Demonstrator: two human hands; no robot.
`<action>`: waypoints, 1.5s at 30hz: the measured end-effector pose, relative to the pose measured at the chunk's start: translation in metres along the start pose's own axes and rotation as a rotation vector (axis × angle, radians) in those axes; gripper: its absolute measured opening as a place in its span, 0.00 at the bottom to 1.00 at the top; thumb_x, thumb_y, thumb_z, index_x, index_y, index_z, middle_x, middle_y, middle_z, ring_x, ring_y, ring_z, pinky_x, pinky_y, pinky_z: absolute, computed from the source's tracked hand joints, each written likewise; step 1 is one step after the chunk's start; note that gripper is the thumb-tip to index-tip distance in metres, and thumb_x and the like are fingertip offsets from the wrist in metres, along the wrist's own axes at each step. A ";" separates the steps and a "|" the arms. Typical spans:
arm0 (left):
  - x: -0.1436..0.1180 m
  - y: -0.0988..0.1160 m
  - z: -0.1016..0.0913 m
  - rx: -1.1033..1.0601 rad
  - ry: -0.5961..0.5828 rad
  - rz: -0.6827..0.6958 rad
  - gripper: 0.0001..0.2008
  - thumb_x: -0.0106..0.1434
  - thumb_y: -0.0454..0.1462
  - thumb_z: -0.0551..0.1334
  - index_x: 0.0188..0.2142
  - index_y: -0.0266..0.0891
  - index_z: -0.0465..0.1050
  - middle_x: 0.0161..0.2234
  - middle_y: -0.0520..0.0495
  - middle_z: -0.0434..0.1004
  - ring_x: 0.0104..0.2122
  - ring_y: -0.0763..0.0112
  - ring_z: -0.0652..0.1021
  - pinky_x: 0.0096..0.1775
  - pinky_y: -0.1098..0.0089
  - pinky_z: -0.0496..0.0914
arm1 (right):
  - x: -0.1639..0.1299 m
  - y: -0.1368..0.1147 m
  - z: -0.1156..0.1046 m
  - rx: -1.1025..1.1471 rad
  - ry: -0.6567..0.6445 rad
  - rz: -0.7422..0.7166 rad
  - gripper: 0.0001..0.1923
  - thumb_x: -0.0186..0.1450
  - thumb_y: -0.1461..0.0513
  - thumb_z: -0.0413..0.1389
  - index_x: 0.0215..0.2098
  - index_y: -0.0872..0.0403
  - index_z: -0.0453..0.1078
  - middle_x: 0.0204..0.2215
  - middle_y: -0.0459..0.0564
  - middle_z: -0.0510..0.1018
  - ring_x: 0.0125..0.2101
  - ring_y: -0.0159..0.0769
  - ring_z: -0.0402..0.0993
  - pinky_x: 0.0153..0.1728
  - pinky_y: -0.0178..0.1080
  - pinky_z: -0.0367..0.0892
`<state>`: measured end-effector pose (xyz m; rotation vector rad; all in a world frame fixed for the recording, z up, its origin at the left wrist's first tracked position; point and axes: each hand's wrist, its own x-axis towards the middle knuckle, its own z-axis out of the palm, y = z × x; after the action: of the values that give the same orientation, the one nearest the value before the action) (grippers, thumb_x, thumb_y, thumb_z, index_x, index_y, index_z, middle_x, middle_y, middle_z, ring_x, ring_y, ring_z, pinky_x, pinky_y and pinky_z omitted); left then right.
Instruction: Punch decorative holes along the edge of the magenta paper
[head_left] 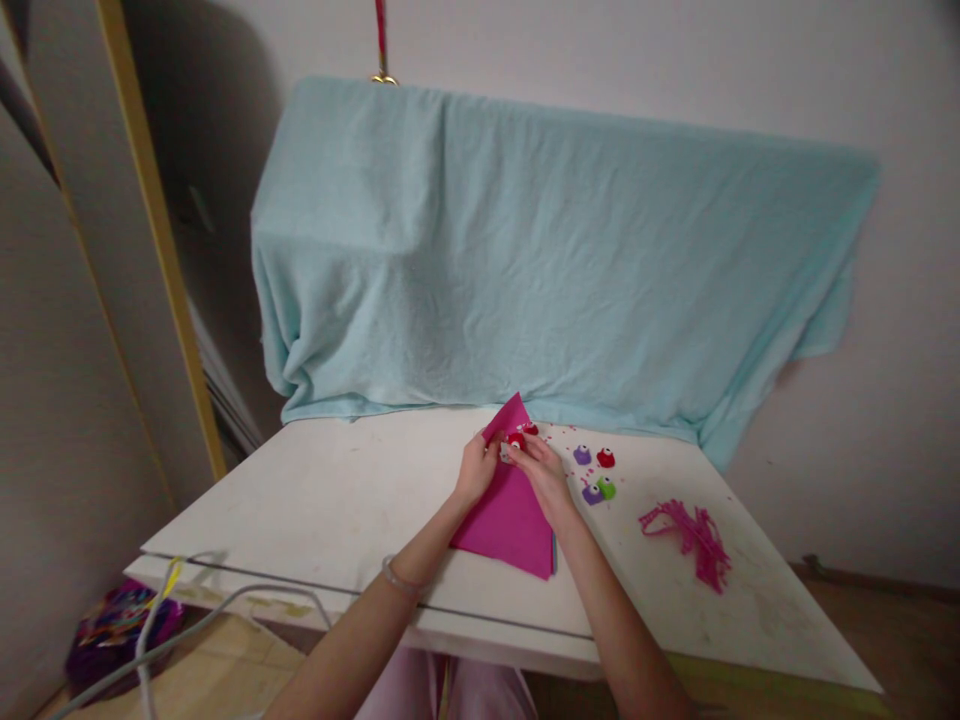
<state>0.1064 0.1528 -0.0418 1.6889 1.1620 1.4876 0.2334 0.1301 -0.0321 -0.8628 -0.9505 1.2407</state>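
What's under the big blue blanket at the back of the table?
The blue blanket drapes over something wide and boxy, resting on the white table. The blanket hides it completely, so what it is cannot be seen.

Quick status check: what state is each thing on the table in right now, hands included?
Pink paper: folded, flat on the table, far tip lifted by the hands.
Red punch: on the paper's tip, pinched between both hands.
Left hand: gripping the paper's edge.
Right hand: fingers on the punch.
Four spare punches: standing loose to the right, untouched.
Pink strips: tangled pile, loose.
Blue cloth: draped over something behind the table.
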 end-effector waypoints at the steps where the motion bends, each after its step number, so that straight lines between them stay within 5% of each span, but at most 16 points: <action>1: 0.000 0.000 0.000 0.003 -0.002 0.005 0.13 0.63 0.35 0.53 0.42 0.34 0.73 0.37 0.42 0.78 0.37 0.64 0.75 0.42 0.67 0.67 | 0.000 0.001 0.000 0.000 -0.001 -0.004 0.24 0.47 0.60 0.68 0.42 0.55 0.72 0.38 0.51 0.79 0.38 0.40 0.75 0.42 0.42 0.70; 20: 0.000 -0.001 0.000 0.020 0.009 -0.022 0.14 0.65 0.40 0.52 0.37 0.35 0.73 0.33 0.45 0.77 0.32 0.67 0.73 0.36 0.71 0.65 | -0.003 -0.005 0.001 -0.015 -0.022 -0.014 0.20 0.49 0.57 0.66 0.40 0.55 0.73 0.36 0.51 0.79 0.34 0.38 0.75 0.38 0.40 0.69; 24: 0.000 -0.003 -0.002 0.069 0.075 -0.072 0.17 0.66 0.44 0.52 0.31 0.35 0.71 0.27 0.47 0.74 0.28 0.68 0.71 0.32 0.71 0.63 | 0.005 -0.011 -0.018 -0.236 0.164 -0.109 0.21 0.48 0.53 0.66 0.37 0.54 0.71 0.29 0.49 0.78 0.27 0.36 0.72 0.31 0.38 0.67; 28: 0.000 -0.002 -0.003 0.071 0.097 -0.097 0.18 0.65 0.46 0.53 0.29 0.35 0.71 0.26 0.47 0.74 0.27 0.68 0.71 0.31 0.71 0.62 | 0.010 -0.016 -0.039 -0.687 0.427 -0.307 0.18 0.48 0.51 0.64 0.31 0.53 0.69 0.25 0.49 0.77 0.26 0.38 0.71 0.32 0.39 0.64; 37: 0.004 -0.007 -0.006 0.015 0.176 -0.139 0.20 0.65 0.48 0.53 0.31 0.33 0.72 0.28 0.45 0.76 0.28 0.66 0.72 0.33 0.70 0.63 | 0.005 -0.011 -0.036 -1.283 0.304 -0.466 0.11 0.58 0.57 0.55 0.36 0.55 0.67 0.30 0.51 0.75 0.33 0.39 0.71 0.36 0.38 0.63; 45: 0.005 -0.008 -0.008 0.024 0.178 -0.134 0.21 0.65 0.49 0.51 0.30 0.34 0.71 0.29 0.44 0.75 0.29 0.65 0.72 0.33 0.69 0.63 | -0.001 -0.009 -0.039 -1.465 0.319 -0.442 0.08 0.62 0.61 0.51 0.35 0.56 0.69 0.35 0.54 0.71 0.34 0.39 0.71 0.38 0.37 0.64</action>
<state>0.0968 0.1596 -0.0449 1.4854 1.3634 1.5699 0.2732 0.1274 -0.0385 -1.7402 -1.6377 -0.1770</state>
